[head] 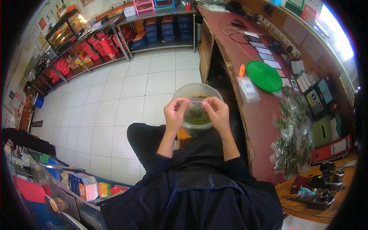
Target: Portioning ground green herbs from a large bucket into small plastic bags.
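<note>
A clear plastic zip bag (196, 104) is stretched between my two hands. My left hand (176, 111) pinches one end of its top edge, and my right hand (216, 110) pinches the other end. Below the bag, a translucent plastic tub (178, 91) holds crumbled green herb (198, 120); the bag and hands hide part of it. Whether the bag has anything in it cannot be told against the green behind. To the right, on the red counter, lie a heap of zip bags filled with green herb (294, 135) and a pack of clear bags (247, 88).
The worn edge of the red counter (263, 115) runs close by my right arm. On it lie a round green plastic lid (264, 76), an orange cutter (242, 70) and a red binder (332, 149). A drawer with small boxes (84, 186) stands at lower left.
</note>
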A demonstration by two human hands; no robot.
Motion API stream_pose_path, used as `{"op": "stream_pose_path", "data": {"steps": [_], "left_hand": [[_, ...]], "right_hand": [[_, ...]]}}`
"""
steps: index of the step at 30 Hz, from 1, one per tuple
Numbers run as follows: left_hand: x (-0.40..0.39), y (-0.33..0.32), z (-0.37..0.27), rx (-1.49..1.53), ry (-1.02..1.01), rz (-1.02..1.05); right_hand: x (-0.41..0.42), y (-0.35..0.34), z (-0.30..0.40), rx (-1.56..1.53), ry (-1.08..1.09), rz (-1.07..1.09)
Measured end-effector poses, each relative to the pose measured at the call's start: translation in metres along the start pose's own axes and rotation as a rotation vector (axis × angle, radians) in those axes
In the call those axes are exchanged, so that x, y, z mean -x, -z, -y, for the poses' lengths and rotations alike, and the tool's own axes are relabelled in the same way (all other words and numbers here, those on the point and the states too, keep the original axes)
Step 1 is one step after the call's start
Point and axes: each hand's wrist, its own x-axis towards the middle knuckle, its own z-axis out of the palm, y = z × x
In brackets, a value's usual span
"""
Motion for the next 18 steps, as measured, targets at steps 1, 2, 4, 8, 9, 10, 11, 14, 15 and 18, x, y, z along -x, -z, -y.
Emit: {"op": "stream_pose_path", "data": {"steps": [1, 2, 4, 8, 9, 10, 11, 14, 15, 18], "left_hand": [[0.001, -0.001, 0.000, -0.025, -0.019, -0.007], [0.001, -0.001, 0.000, -0.050, -0.038, -0.015], [0.003, -0.003, 0.000, 0.007, -0.018, 0.001], [0.003, -0.006, -0.002, 0.063, -0.015, 0.076], [0.003, -0.008, -0.003, 0.064, -0.012, 0.077], [0.002, -0.009, -0.004, 0.044, -0.008, 0.083], [0.002, -0.010, -0.004, 0.024, -0.003, 0.090], [0.002, -0.016, 0.000, 0.021, -0.006, 0.113], [0.002, -0.014, 0.000, 0.029, -0.003, 0.128], [0.002, -0.008, -0.004, -0.097, 0.015, 0.169]], "right_hand": [[0.000, -0.002, 0.001, 0.000, -0.001, 0.001], [0.000, -0.004, 0.001, 0.037, 0.040, 0.015], [0.001, -0.005, 0.002, 0.073, 0.080, 0.029], [0.003, -0.008, 0.004, 0.086, 0.070, 0.028], [0.003, -0.008, 0.004, 0.074, 0.065, 0.032], [0.003, -0.008, 0.002, 0.076, 0.064, 0.029], [0.003, -0.008, 0.000, 0.085, 0.080, 0.031], [0.002, -0.006, -0.006, 0.132, 0.150, 0.005], [0.001, -0.006, -0.007, 0.166, 0.200, -0.011], [0.004, -0.008, 0.000, 0.333, 0.220, 0.024]]}}
